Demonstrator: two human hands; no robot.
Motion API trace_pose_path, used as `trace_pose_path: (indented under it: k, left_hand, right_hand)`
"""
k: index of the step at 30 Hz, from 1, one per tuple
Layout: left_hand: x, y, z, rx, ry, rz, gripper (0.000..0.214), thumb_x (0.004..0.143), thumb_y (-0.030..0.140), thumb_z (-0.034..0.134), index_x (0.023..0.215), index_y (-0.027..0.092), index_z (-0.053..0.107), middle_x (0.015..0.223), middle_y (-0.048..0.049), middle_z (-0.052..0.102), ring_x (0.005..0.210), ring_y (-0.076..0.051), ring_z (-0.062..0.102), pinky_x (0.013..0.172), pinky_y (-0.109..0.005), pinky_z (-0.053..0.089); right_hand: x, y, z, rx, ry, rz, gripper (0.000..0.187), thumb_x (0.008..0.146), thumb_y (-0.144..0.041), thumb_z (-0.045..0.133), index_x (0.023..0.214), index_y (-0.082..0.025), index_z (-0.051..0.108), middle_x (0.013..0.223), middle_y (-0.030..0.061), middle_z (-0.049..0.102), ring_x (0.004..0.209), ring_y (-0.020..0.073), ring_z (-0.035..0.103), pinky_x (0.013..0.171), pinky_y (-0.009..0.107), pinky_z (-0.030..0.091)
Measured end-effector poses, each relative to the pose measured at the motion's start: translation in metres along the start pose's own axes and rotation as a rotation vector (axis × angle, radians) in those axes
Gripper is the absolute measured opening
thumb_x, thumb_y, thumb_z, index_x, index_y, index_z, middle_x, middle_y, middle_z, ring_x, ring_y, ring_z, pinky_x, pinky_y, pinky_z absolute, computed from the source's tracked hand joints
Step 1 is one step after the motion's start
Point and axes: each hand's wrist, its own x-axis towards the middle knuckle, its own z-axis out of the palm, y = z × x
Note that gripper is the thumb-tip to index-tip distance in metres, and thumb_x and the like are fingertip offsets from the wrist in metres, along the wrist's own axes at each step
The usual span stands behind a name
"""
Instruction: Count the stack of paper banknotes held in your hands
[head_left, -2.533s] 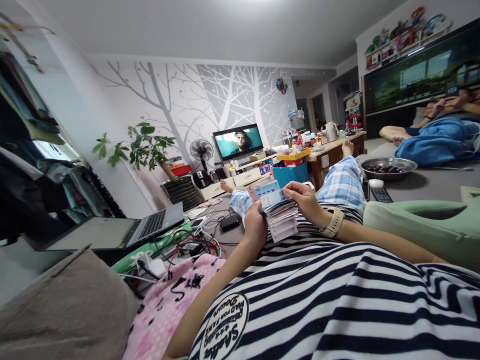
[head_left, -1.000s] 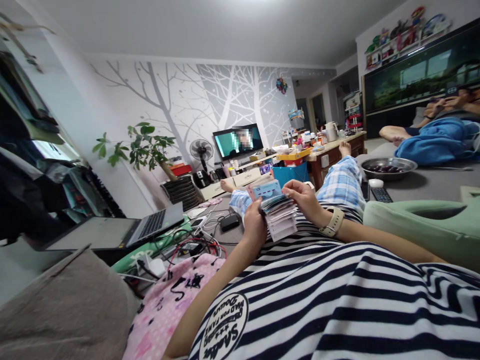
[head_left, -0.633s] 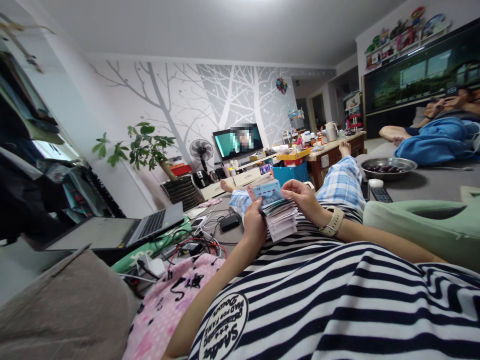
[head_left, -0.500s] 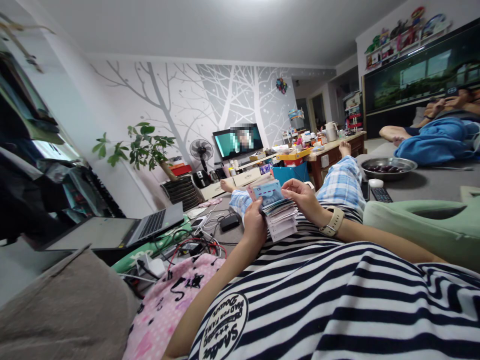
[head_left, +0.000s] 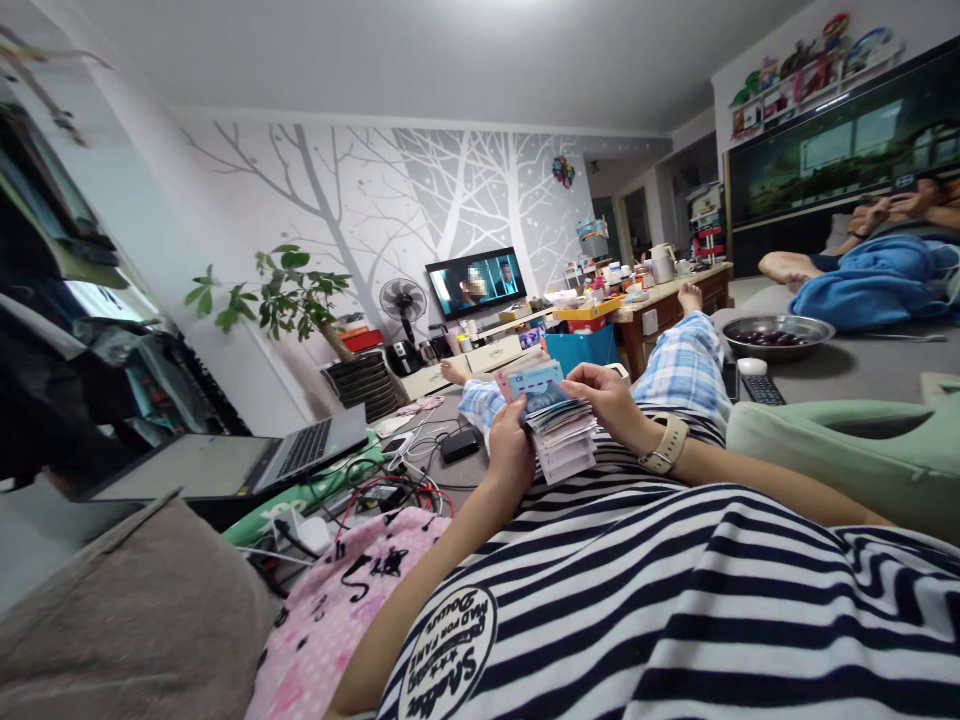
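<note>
In the middle of the head view, above my striped shirt, is a stack of banknotes (head_left: 561,437), its lower edges fanned out in pale layers. A blue note (head_left: 536,380) lies on top, with pinkish paper showing behind it. My left hand (head_left: 513,447) is closed on the stack's left side, thumb over the blue note. At the upper right corner of the notes, my right hand (head_left: 609,400) has thumb and forefinger pinched at the edge of the blue note. A watch with a beige strap is on the right wrist.
To the left, a laptop (head_left: 307,445) and tangled cables lie beside a pink cloth (head_left: 352,600). On the right are a green pillow (head_left: 840,445), a remote control (head_left: 763,390) and a metal bowl of dark fruit (head_left: 780,348). Another person sits at far right.
My right fingers have shifted slightly along the edge of the blue note, whose upper right part now looks more bent. The left hand keeps its hold. The television picture has changed.
</note>
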Motion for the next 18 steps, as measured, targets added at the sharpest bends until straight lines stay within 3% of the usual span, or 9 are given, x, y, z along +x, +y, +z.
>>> trace_pose_path:
  k: [9,18]
  left_hand:
    - [-0.0021,0.0001,-0.0012,-0.023,-0.054,0.013,0.011,0.073,0.030,0.068,0.080,0.022,0.069,0.079,-0.0019,0.072,0.091,-0.026,0.068,0.090,-0.040,0.050]
    - [-0.0037,-0.0017,-0.0006,-0.035,-0.148,0.034,0.027,0.064,0.030,0.076,0.089,0.020,0.073,0.086,-0.0047,0.075,0.096,-0.028,0.069,0.092,-0.042,0.050]
  right_hand:
    - [0.0003,0.0016,0.0009,0.072,0.034,0.006,0.037,0.067,-0.050,0.079,0.073,-0.019,0.060,0.067,-0.0021,0.057,0.063,0.0126,0.049,0.060,0.027,0.039]
    - [0.0021,0.0059,0.0003,0.107,0.096,0.063,0.043,0.063,-0.051,0.080,0.084,-0.020,0.058,0.062,-0.0052,0.054,0.058,0.0113,0.046,0.056,0.026,0.036]
